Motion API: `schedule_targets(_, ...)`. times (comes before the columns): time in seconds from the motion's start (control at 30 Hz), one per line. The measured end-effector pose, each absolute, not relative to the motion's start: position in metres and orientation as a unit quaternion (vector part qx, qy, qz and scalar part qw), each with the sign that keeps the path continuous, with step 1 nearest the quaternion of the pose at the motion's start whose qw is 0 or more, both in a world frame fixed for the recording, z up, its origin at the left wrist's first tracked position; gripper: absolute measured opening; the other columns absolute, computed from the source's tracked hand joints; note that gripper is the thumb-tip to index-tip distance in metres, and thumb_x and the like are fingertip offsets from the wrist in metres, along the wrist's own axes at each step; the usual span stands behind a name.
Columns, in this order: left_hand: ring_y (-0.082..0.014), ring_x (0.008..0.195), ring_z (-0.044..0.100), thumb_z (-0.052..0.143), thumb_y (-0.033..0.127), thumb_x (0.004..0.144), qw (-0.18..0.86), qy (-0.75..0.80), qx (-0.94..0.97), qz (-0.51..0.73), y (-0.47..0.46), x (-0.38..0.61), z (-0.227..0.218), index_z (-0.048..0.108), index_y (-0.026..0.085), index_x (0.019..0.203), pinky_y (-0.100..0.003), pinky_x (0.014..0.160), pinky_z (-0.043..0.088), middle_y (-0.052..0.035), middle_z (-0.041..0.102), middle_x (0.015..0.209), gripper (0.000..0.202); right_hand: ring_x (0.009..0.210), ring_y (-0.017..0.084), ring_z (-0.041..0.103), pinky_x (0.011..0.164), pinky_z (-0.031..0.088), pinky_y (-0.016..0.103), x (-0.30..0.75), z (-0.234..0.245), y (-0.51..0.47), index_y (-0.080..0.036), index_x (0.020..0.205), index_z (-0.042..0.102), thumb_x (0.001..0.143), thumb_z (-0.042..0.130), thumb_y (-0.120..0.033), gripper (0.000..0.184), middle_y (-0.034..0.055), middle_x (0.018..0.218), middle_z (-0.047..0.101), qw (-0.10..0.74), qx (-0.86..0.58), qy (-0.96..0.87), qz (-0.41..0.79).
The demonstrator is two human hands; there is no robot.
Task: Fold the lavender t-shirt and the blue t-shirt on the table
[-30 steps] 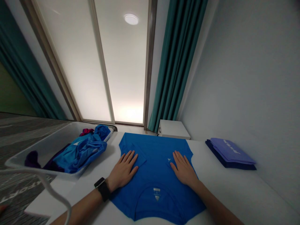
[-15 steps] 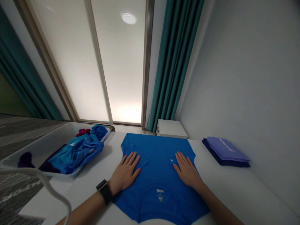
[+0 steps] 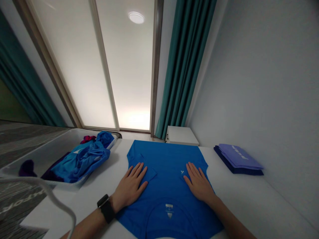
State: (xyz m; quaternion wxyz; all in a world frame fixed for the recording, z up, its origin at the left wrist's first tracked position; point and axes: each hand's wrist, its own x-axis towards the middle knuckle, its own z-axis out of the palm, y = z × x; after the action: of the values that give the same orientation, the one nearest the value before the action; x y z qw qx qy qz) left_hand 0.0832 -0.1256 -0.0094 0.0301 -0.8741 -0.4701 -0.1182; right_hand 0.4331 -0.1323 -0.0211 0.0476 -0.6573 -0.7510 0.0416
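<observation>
Across the white tabletop (image 3: 249,202) in the head view, a bright blue fabric T-shirt (image 3: 165,181) lies spread out, neckline toward the person, straight edge near the far side. The left hand (image 3: 131,184), with a black square-faced smartwatch (image 3: 106,208) at its wrist, rests palm down over a blue flap laid inward; the right hand (image 3: 198,182) rests palm down on the opposite side, beside a small white logo. Both are flattened with fingers extended, pinching nothing — how hard they press, I cannot tell. If the palms slid unevenly, the thin-looking cloth would probably ruck up and the inward flap skew. A forward push might carry the straight edge past the tabletop, since it lies so close to the far side. The pale, flexible cable (image 3: 51,196) passes in front of the left forearm and could catch it on a wide swing. To the left, crumpled blue and purple garments (image 3: 83,159) bulge over the rim of a translucent plastic tub (image 3: 45,154) — a knock there could tip one out. The folded lilac-and-navy fabric stack (image 3: 240,157) sits well apart from the right hand; only a broad sweep would likely disturb it.
</observation>
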Motion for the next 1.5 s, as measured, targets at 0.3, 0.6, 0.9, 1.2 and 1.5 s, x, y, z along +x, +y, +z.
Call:
schedule_targets(0.3, -0.025, 0.106, 0.058, 0.04, 0.039, 0.097, -0.046, -0.526, -0.83, -0.179, -0.145, 0.042, 0.034, 0.061, 0.019, 0.114, -0.042, 0.092, 0.043, -0.0095, 0.064, 0.115, 0.033, 0.147, 0.021, 0.01, 0.119, 0.008, 0.048, 0.402, 0.002, -0.131, -0.021, 0.153, 0.022, 0.099, 0.018, -0.056, 0.064, 0.0054, 0.16, 0.016, 0.087, -0.594, -0.794, 0.092)
schedule_targets(0.6, -0.0195, 0.075, 0.056, 0.054, 0.035, 0.088, -0.117, -0.535, -0.826, -0.132, -0.201, 0.024, 0.039, 0.057, 0.021, 0.092, -0.035, 0.076, 0.037, -0.0005, 0.063, 0.079, 0.015, 0.142, 0.024, 0.029, 0.118, 0.021, 0.049, 0.313, 0.025, -0.148, -0.025, 0.142, 0.046, 0.099, 0.034, -0.034, 0.046, 0.0074, 0.152, 0.038, 0.097, -0.441, -0.88, 0.15)
schedule_targets(0.9, -0.0215, 0.088, 0.057, 0.046, 0.023, 0.092, -0.088, -0.513, -0.841, -0.147, -0.213, 0.011, 0.023, 0.062, 0.024, 0.092, -0.036, 0.081, 0.039, -0.0033, 0.063, 0.091, 0.015, 0.145, 0.022, 0.023, 0.119, 0.019, 0.046, 0.308, 0.021, -0.155, -0.025, 0.146, 0.039, 0.099, 0.033, -0.036, 0.049, 0.0048, 0.157, 0.028, 0.091, -0.435, -0.875, 0.194)
schedule_targets(1.2, -0.0207, 0.085, 0.057, 0.046, 0.027, 0.094, -0.095, -0.502, -0.84, -0.184, -0.213, 0.006, 0.017, 0.061, 0.023, 0.09, -0.035, 0.08, 0.042, -0.0035, 0.064, 0.09, 0.015, 0.104, 0.024, 0.062, 0.091, 0.05, 0.041, 0.384, 0.024, -0.109, -0.021, 0.125, 0.06, 0.094, 0.029, -0.042, 0.048, 0.0094, 0.112, 0.068, 0.341, -0.593, -0.691, 0.233)
schedule_targets(1.5, -0.0207, 0.082, 0.058, 0.047, 0.031, 0.095, -0.104, -0.499, -0.838, -0.196, -0.211, 0.005, 0.013, 0.061, 0.023, 0.088, -0.034, 0.076, 0.043, -0.0038, 0.065, 0.088, 0.018, 0.088, 0.022, 0.062, 0.081, 0.051, 0.037, 0.386, 0.024, -0.111, -0.019, 0.116, 0.064, 0.092, 0.031, -0.032, 0.042, 0.0088, 0.101, 0.068, 0.272, -0.602, -0.722, 0.209)
